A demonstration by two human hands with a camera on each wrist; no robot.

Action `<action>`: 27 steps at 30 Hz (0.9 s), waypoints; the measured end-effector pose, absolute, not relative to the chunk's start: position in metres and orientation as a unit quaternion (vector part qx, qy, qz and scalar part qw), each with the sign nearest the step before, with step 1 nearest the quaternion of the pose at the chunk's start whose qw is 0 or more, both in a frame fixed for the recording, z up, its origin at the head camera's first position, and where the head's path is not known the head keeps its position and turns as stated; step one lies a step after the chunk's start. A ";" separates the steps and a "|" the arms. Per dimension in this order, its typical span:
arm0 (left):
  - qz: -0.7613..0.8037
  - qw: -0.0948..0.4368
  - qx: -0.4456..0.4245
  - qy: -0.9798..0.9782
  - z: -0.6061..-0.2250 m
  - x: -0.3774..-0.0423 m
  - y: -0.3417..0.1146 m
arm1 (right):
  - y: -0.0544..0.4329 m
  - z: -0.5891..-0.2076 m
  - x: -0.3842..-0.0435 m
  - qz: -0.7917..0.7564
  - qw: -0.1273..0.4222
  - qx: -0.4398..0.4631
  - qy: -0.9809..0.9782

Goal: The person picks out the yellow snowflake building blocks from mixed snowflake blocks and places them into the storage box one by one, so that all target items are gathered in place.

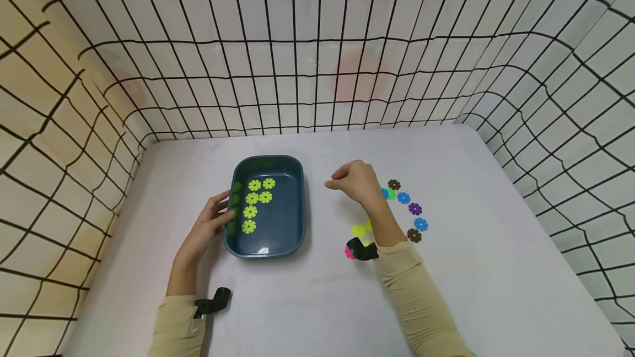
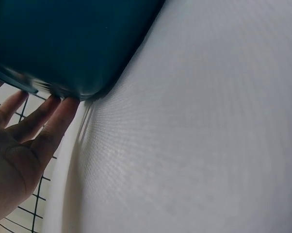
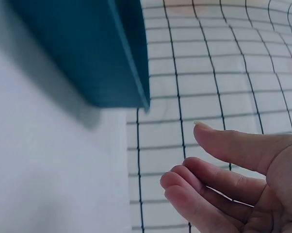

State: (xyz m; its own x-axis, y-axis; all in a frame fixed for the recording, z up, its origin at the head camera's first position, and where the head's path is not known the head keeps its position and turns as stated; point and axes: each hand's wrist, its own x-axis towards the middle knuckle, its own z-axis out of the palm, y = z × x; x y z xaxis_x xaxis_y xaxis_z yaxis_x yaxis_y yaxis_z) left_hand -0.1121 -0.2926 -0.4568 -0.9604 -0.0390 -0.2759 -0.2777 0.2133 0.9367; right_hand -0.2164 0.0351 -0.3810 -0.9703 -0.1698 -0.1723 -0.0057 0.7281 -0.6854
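The blue tray point(image 1: 278, 247) holds several yellow notched discs point(image 1: 252, 198) along its left side. My left hand point(image 1: 210, 219) grips its left wall, thumb over the rim, with fingertips touching the outside of the wall in the left wrist view. To the right of the tray, my right hand point(image 1: 354, 180) hovers above the table, nothing held. Its thumb point(image 3: 233, 148) and bent fingers stand apart in the right wrist view. Near the right forearm lie yellow discs point(image 1: 358, 230) and a pink disc point(image 1: 349, 253), partly hidden by the wrist camera.
Brown point(image 1: 414, 235), blue point(image 1: 420, 224), purple point(image 1: 415, 209) and green point(image 1: 391, 194) discs lie in a curve right of the right forearm, some hidden behind it. Black wire mesh point(image 1: 307, 59) fences the white table point(image 1: 496, 247) at the back and sides.
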 end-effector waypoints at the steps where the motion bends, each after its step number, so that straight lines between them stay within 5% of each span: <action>1: 0.619 0.096 -0.101 0.773 -0.457 -0.112 -0.292 | 0.041 -0.383 -0.214 -0.367 0.115 -0.042 0.922; 17: 0.614 0.094 -0.101 0.777 -0.459 -0.112 -0.292 | 0.091 -0.403 -0.194 -0.366 0.148 -0.001 0.919; 27: 0.611 0.096 -0.098 0.779 -0.460 -0.113 -0.293 | 0.124 -0.421 -0.191 -0.307 0.113 0.006 0.945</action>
State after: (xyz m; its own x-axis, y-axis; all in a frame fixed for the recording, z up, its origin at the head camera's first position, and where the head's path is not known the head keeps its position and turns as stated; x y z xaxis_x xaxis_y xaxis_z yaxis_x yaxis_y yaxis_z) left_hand -0.1135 -0.2927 -0.4600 -0.9626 -0.0353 -0.2685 -0.2692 0.2334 0.9344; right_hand -0.1909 0.1241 -0.4210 -0.9745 -0.0577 -0.2170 0.0808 0.8114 -0.5789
